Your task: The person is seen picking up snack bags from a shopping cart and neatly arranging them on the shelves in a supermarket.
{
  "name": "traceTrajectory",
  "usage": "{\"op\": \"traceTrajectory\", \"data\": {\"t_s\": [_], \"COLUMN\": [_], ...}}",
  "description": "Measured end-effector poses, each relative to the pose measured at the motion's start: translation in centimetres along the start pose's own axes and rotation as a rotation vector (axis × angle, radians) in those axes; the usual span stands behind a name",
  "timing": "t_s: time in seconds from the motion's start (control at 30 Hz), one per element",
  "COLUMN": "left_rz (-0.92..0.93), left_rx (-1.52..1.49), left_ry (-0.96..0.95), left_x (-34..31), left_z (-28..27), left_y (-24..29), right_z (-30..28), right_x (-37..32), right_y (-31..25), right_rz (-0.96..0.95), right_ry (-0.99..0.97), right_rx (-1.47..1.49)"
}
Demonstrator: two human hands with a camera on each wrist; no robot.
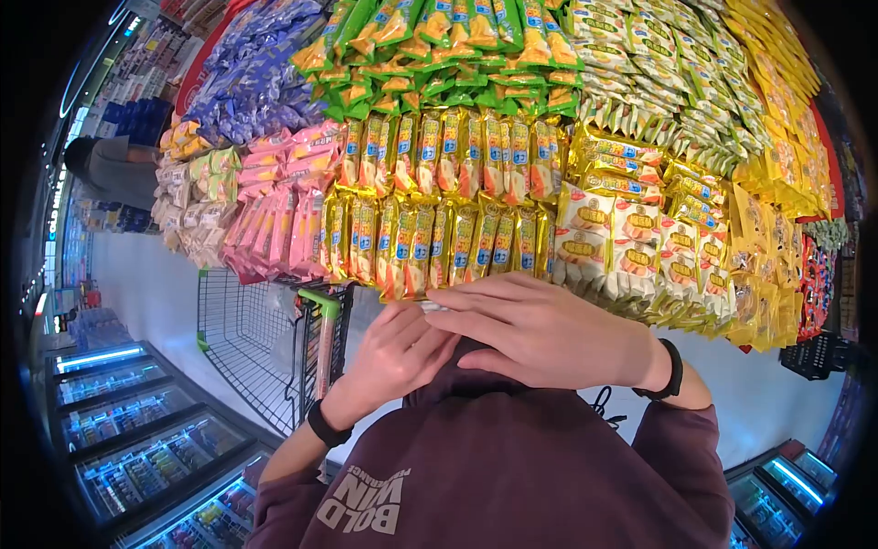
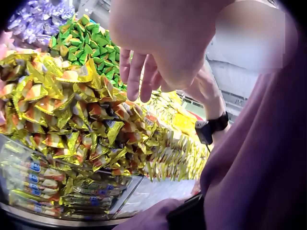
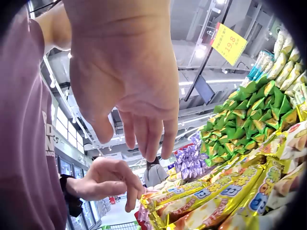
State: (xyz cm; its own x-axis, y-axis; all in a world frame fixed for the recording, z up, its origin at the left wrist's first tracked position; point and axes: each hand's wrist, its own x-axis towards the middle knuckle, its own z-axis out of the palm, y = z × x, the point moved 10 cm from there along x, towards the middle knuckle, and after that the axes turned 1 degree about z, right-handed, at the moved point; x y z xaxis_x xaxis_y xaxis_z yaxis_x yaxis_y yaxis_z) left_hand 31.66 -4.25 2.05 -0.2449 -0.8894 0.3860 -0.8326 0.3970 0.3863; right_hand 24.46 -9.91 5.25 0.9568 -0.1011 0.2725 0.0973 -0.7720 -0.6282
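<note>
Gold packs (image 1: 419, 242) lie just ahead, ends toward the loosely curled left hand (image 1: 398, 355) and straighter right hand (image 1: 544, 334). Both hands look empty; which is nearer, I can't tell.

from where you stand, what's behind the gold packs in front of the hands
Green packs are piled up behind the gold packs. Whatever lies beneath the green pile's surface is covered.

Left hand (image 1: 393, 355), fingers bent, and right hand (image 1: 549, 331), fingers extended, hover before gold-wrapped snacks (image 1: 445, 242), green packets (image 1: 448, 78) stacked beyond, wire shopping cart (image 1: 261, 334) to the left.
</note>
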Motion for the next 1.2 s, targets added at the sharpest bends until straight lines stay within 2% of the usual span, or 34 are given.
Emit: {"op": "traceTrajectory", "data": {"t_s": [0.1,0.2,0.23,0.3,0.4,0.47,0.53,0.6,0.67,0.8,0.9,1.0,1.03,1.2], "left_rz": [0.109,0.058,0.032,-0.120,-0.347,-0.509,-0.609,-0.684,-0.789,-0.847,-0.895,-0.929,-0.952,-0.988], "left_rx": [0.112,0.167,0.158,0.183,0.281,0.397,0.396,0.367,0.318,0.283,0.269,0.225,0.227,0.105], "left_ry": [-0.102,-0.068,-0.060,-0.110,-0.133,-0.104,-0.012,0.058,0.003,0.136,0.201,0.272,0.241,0.352], "left_x": [-3.0,-8.2,-10.2,-14.8,-21.5,-25.1,-28.5,-32.1,-35.3,-37.0,-36.9,-37.6,-37.9,-38.3], "left_z": [1.1,1.4,1.3,1.3,0.5,-1.1,-2.5,-2.8,-1.4,-0.7,-1.2,-1.2,-0.9,-1.6], "left_y": [0.7,-1.2,-2.0,-4.4,-7.4,-8.9,-9.4,-9.5,-9.5,-8.6,-8.7,-8.8,-8.8,-8.9], "right_z": [2.2,6.1,7.8,11.4,17.8,22.6,28.0,31.3,33.6,35.9,36.4,36.4,36.3,36.0], "right_x": [1.3,2.8,3.6,5.3,8.0,9.5,10.9,11.9,12.6,13.4,13.6,13.6,13.4,13.0], "right_y": [-1.5,-3.2,-3.5,-4.4,-4.9,-3.7,-2.3,-1.8,-1.7,-1.7,-1.3,-1.3,-1.4,-1.7], "right_rz": [-0.056,-0.140,-0.121,-0.078,-0.152,-0.190,-0.163,-0.191,-0.231,-0.201,-0.031,-0.026,-0.026,-0.069], "right_ry": [-0.006,-0.067,-0.141,-0.291,-0.289,-0.266,-0.371,-0.330,-0.252,-0.227,-0.273,-0.142,-0.125,-0.103], "right_rx": [0.005,-0.078,-0.011,0.127,0.271,0.184,0.007,-0.088,-0.124,-0.116,-0.094,-0.042,-0.029,-0.006]}}
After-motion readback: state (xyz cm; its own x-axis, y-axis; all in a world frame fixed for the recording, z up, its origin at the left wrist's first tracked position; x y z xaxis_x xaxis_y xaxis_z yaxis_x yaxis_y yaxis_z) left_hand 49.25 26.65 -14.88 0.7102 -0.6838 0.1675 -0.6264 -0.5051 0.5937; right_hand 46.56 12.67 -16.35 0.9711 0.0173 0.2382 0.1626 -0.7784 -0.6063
